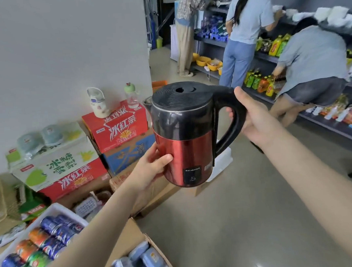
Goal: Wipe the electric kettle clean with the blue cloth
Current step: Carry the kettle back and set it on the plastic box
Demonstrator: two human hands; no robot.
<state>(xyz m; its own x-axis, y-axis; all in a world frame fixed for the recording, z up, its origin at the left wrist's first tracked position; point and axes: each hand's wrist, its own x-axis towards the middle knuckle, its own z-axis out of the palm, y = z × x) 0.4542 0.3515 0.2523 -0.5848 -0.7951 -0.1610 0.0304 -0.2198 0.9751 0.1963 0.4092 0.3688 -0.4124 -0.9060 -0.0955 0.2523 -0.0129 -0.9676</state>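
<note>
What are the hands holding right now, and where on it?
The electric kettle, in the air: the right hand grips its black handle, the left hand steadies the red lower body.

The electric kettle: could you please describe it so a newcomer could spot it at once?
Mid-frame, above the grey floor, the right hand grips the handle and the left hand steadies the electric kettle. Unlike the surrounding cartons and cans, it is red metal with a ribbed black lid.

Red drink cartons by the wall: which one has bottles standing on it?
The upper red carton, stacked on the blue carton; the lower one carries a white-green carton instead.
</note>
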